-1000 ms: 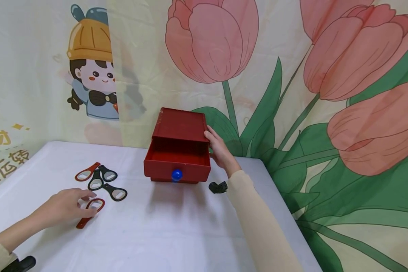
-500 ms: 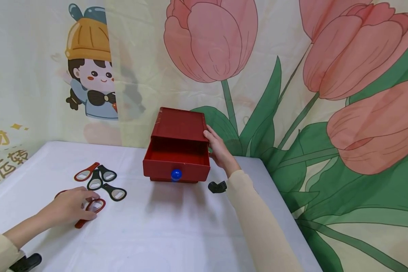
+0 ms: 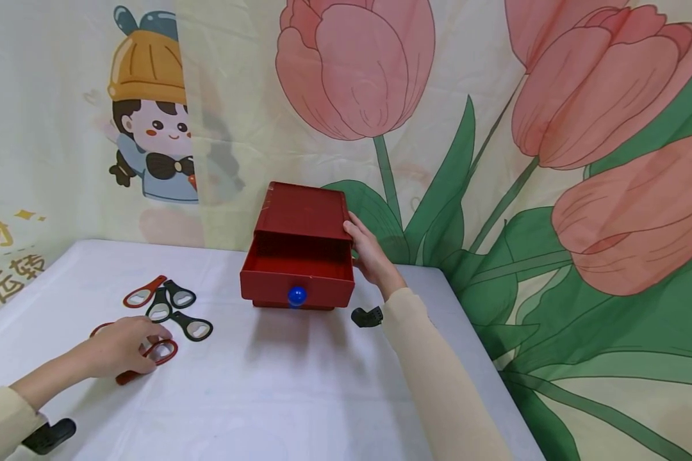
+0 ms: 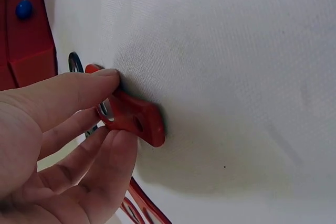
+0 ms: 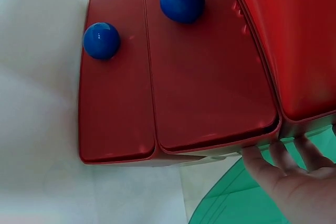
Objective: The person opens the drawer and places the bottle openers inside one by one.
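My left hand pinches a red bottle opener at the left of the table. In the left wrist view, the thumb and fingers grip the opener, with its holed handle end sticking out. Behind this hand another red opener is mostly hidden. Farther back lie one more red opener and several black openers. My right hand touches the right side of a red drawer box, fingers mostly straight. Its upper drawer is pulled out and bears a blue knob.
Under everything is a white-covered table, meeting a printed curtain at the back. The right wrist view shows a lower red front with its own blue knob. Black devices show by both sleeves.
My left hand has closed on the near red bottle opener and shifted it slightly left, turning its handle. The right hand and the drawer box hold their places.
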`<state>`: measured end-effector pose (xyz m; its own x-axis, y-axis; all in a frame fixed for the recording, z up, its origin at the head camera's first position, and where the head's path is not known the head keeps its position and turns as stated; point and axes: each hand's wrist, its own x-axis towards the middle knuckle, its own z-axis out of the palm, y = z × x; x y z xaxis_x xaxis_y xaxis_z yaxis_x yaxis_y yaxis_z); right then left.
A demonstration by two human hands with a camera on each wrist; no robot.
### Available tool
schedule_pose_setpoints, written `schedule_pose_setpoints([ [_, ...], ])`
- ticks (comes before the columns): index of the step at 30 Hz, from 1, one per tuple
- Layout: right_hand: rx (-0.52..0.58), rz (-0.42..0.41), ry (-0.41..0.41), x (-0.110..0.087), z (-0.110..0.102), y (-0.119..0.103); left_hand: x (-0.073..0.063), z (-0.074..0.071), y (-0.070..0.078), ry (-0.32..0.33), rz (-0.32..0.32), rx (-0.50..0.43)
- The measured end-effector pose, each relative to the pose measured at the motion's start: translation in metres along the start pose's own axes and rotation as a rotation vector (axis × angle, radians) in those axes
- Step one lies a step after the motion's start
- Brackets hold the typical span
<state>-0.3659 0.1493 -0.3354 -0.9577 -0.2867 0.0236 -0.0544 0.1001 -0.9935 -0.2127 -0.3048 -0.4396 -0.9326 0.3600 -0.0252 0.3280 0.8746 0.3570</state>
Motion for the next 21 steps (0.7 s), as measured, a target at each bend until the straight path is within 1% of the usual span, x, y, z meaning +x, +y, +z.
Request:
schedule_pose_setpoints([
  [4,0.001,-0.001,-0.003,0.001,0.001,0.000,0.000,-0.002,-0.001,-0.015,-0.010,-0.017],
  [7,0.002,-0.003,-0.001,0.000,0.000,0.000,0.000,-0.005,-0.001,-0.036,-0.009,-0.048],
  [9,0.001,-0.003,0.001,0.000,0.000,0.000,0.000,-0.008,-0.001,-0.039,0.008,-0.063],
  [11,0.000,-0.003,0.003,0.000,0.000,0.000,0.000,-0.012,-0.001,-0.029,0.040,-0.068],
  [14,-0.002,-0.002,0.004,0.000,0.000,0.001,0.001,-0.020,0.002,0.010,0.095,-0.038],
  [16,-0.002,-0.003,0.004,0.000,-0.001,0.001,0.003,-0.027,0.006,0.030,0.113,-0.027],
  [21,0.004,0.000,-0.001,0.001,0.000,0.001,0.011,-0.050,0.019,0.016,0.110,-0.046],
])
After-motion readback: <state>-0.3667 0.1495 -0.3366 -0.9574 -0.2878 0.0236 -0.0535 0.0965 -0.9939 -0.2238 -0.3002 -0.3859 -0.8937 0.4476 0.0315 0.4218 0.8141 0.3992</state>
